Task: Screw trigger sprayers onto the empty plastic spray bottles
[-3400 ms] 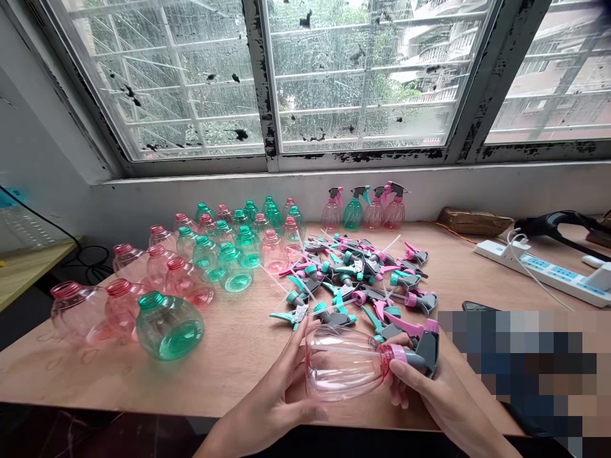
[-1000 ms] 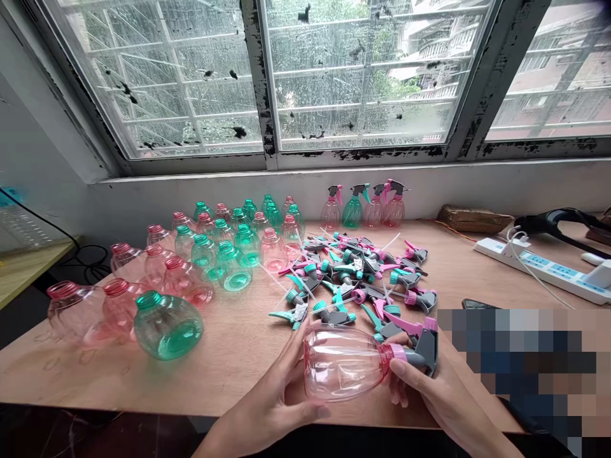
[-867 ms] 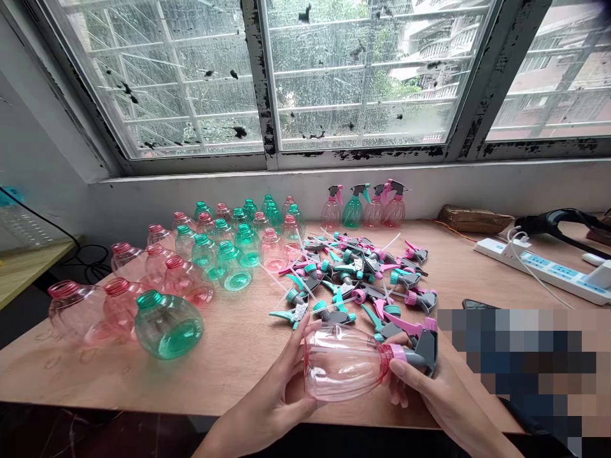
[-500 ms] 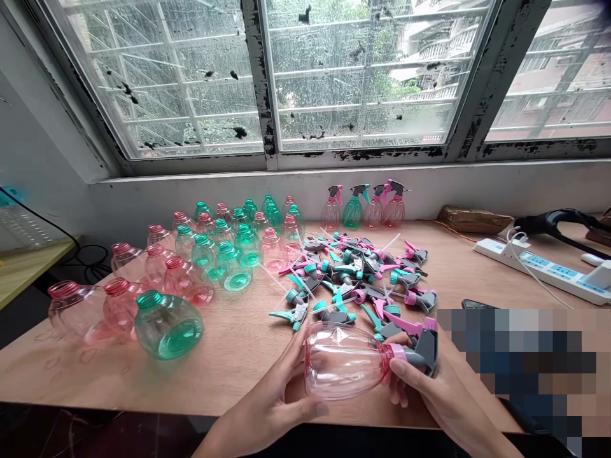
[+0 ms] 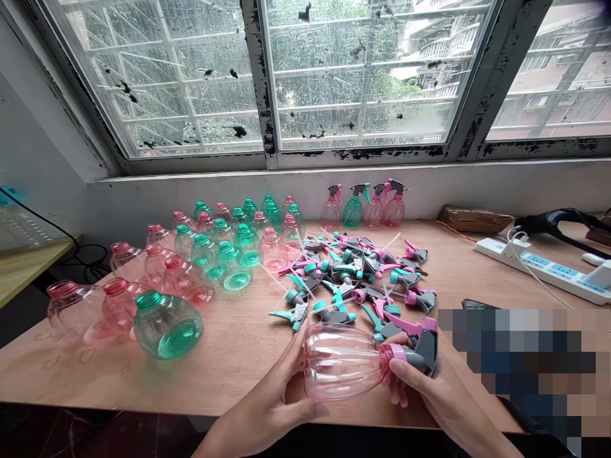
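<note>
Above the front edge of the table, the pink spray bottle is held sideways — left hand clasped around its base, right hand pinching its collar — seemingly so both ends are steadied.

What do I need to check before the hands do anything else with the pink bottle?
1. Left hand around the pink bottle, at its base end: ok.
2. Right hand gripping at the pink collar: ok.
3. Spray head set on the bottle: ok.
4. Collar screwed tight: cannot tell.
5. Bottle upright: not ok, it is held on its side.
6. Four sprayers at the back standing upright: ok.
</note>
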Available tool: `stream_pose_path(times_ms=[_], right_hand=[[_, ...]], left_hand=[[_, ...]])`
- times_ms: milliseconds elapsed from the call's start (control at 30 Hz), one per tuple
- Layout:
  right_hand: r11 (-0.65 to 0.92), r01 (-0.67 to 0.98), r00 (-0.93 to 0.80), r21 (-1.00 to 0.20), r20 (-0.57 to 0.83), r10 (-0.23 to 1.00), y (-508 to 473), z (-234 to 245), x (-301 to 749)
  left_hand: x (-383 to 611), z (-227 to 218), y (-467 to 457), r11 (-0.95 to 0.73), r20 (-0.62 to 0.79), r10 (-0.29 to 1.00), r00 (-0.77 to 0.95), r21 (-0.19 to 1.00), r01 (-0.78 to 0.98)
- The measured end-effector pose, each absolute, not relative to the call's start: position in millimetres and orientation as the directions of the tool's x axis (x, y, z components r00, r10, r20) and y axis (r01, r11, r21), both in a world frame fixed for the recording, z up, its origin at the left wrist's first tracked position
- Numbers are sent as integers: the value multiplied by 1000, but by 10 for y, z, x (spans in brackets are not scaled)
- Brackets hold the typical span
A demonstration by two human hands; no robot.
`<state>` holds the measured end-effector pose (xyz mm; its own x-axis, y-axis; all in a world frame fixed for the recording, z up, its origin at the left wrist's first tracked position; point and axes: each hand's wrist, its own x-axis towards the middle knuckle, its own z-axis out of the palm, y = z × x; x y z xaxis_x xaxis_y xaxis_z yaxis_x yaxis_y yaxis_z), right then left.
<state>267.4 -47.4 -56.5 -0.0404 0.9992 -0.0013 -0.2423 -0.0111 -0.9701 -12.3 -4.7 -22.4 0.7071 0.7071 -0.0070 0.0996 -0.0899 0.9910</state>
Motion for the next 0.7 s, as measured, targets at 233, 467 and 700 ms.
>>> stream_pose_path(times_ms=[233,467,700], right_hand=[[-15,-240,-39,-971,-6,999,-494,-516,2656],[-18,-230,-30,-973,-12,999,-496,-532,2668],[-25,-244,-13,-969,-23,1000,-500,-482,2641]], left_hand=[[-84,-173,-96,-136,35,736,676,986,97],[-97,-156,-54,-48,13,681,732,999,27],[-77,-167,-97,-142,45,745,665,986,91]])
